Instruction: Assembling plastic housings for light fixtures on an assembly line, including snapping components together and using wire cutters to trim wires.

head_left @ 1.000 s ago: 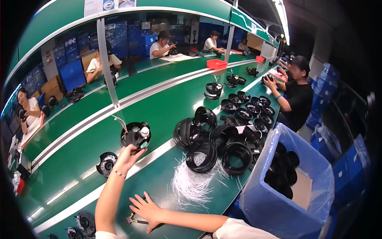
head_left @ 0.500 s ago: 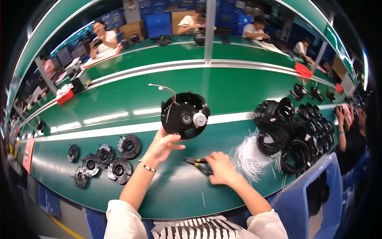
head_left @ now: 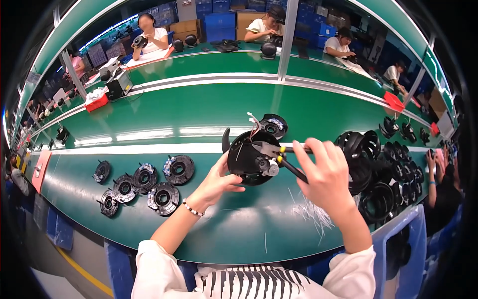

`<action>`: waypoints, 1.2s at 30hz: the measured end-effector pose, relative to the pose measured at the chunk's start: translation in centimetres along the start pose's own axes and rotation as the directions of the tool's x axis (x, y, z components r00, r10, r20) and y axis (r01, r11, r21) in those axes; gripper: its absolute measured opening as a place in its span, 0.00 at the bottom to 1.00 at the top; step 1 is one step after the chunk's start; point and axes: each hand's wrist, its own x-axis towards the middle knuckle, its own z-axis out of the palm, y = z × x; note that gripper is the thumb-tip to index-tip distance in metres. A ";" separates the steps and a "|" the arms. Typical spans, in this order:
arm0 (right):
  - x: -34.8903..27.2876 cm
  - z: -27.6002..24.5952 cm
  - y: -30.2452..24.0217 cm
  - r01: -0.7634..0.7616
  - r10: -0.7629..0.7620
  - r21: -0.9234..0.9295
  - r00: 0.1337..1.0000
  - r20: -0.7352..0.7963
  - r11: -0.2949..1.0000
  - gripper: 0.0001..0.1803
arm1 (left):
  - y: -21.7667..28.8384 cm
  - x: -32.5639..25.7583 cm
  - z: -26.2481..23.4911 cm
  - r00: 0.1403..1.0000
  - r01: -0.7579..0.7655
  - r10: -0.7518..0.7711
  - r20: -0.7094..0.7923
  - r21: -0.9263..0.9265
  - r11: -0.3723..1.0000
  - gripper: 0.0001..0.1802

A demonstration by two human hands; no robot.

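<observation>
— How many parts lie on the bench (head_left: 199,107)?

— Five round black discs with open centres sit in a loose group at the left: one (head_left: 101,171) farthest left, one (head_left: 108,203) below it, one (head_left: 124,188), one (head_left: 144,176) and one (head_left: 163,197) nearest the person. A sixth, larger disc (head_left: 179,168) lies just beside them. A pile of black rings (head_left: 378,174) crowds the right end, too tangled to count. A small heap of white ties (head_left: 313,212) lies near it.

— And what is in hand?

— One round black fan housing (head_left: 251,158), held up above the bench, tilted toward the camera, wires poking from its top edge. One pair of pliers (head_left: 284,158) with black and yellow handles.

— Where are the fingers?

— The left hand (head_left: 216,182) grips the housing's lower left rim, fingers closed on it with the thumb (head_left: 231,188) under the edge. The right hand (head_left: 323,177) is clamped around the plier handles, just right of the housing; the plier tip touches the housing's middle.
</observation>
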 end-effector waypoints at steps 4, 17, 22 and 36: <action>0.7 1.7 0.9 0.058 -0.050 -0.132 0.997 0.063 0.990 0.32 | -0.2 0.2 0.4 0.999 0.039 -0.039 0.019 0.011 0.999 0.41; 1.5 2.6 1.2 0.138 -0.082 -0.224 0.966 0.243 0.965 0.19 | -0.4 0.9 0.8 0.991 0.119 -0.121 0.049 0.040 0.992 0.40; -2.4 2.2 3.4 -0.238 0.243 -0.053 0.965 0.101 0.970 0.27 | -1.2 3.9 1.5 0.986 0.139 -0.141 -0.092 -0.023 0.990 0.33; -16.3 11.2 -10.4 -0.482 0.364 0.519 0.875 0.318 0.706 0.32 | -3.7 26.1 -9.0 0.939 -0.280 0.099 -0.331 -0.563 0.778 0.09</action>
